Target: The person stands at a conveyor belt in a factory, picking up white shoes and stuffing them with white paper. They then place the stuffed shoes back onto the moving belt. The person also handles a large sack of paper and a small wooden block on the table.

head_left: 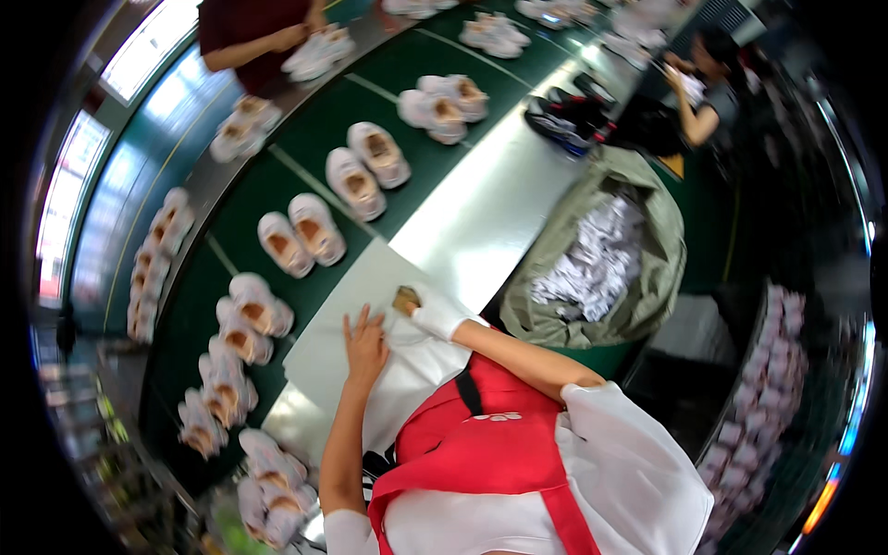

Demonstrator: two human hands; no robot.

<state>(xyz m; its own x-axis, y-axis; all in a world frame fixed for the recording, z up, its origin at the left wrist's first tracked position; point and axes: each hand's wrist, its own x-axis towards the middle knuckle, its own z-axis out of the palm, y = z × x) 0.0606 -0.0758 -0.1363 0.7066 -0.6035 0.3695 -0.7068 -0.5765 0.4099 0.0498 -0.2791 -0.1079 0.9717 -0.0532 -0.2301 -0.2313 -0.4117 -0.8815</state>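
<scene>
A pale flat sheet (344, 305) lies at the near edge of the bench, with a smoother white sheet of material (393, 365) over its near part. My left hand (367, 347) is bare, its fingers spread on the white surface. My right hand (438, 314) wears a white glove and is closed on a small tan-brown block (405, 300), held against the pale sheet. I cannot make out whether the block is a sponge or a pad. Just beyond the sheet stands a pair of white shoes (316, 228) on the green belt.
More pairs of white shoes (368, 171) line the green belt (277, 171). A green sack (668, 245) of crumpled white paper (597, 259) stands right of the metal bench (472, 227). Dark shoes (566, 120) lie farther along it. Two co-workers (254, 42) handle shoes or white pieces.
</scene>
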